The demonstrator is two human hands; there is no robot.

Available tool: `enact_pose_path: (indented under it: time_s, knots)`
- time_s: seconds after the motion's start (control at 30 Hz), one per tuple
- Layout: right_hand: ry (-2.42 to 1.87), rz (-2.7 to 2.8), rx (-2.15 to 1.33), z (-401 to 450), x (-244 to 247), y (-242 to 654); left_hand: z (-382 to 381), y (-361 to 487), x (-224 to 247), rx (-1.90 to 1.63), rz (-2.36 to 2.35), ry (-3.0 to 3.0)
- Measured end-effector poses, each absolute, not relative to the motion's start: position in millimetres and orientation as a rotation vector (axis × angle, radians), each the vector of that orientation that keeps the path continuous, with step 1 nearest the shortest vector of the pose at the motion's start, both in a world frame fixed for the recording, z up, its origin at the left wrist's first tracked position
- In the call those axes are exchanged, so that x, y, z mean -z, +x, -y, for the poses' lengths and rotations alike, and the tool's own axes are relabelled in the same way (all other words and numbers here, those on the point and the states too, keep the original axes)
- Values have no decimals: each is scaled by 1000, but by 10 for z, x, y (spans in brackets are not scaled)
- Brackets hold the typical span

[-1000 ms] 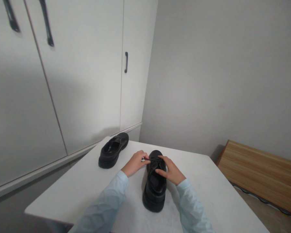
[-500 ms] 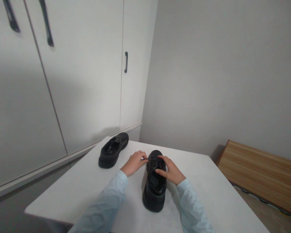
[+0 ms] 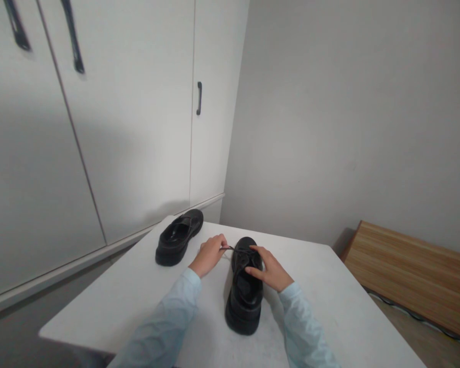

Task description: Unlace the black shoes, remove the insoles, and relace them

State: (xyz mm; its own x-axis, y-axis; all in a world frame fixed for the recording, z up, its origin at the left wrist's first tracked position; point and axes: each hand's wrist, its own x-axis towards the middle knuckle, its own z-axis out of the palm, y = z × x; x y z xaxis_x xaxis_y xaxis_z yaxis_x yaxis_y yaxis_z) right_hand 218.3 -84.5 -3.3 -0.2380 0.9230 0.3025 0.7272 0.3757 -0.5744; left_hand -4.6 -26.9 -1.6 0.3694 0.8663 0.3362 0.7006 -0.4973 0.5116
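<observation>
A black shoe [image 3: 244, 306] stands upright on the white table in front of me, toe pointing away. My left hand [image 3: 210, 254] is closed in a pinch on a dark shoelace [image 3: 230, 248], which stretches from the shoe's left side to the fingertips. On the other side my right hand [image 3: 270, 268] grips the shoe, fingers on its upper near the laces and thumb at the edge of the opening. Left of both hands lies a second black shoe [image 3: 176, 240], touched by neither.
The white table [image 3: 310, 306] has its far edge close to a grey wall [image 3: 348, 128]. White cabinet doors [image 3: 138, 128] with dark handles rise behind on the left. A wood-grain board [image 3: 410, 276] lies low at the right, with a cable along its lower edge.
My left hand has moved slightly left, away from the shoe, and more of the lace shows between them. The right hand and both shoes stay in place.
</observation>
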Motion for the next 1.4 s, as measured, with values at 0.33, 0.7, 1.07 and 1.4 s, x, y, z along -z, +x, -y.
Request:
enact_pose_path:
  time_s: [0.33,0.7,1.07,1.4]
  knots:
    - [-1411,2034,-409,837,62,2199,206,-92,39,-1018,-1509,2268]
    - [-1411,2042,-417,840,46,2192,128,-123,56,-1372,-1531,2172]
    - [-1410,2048,-416,850,39,2190,299,-146,-107,-1219,-1886,2241]
    - [-1331,2008,-388,863,-4,2161,299,8,-64,-1263,-1085,2298]
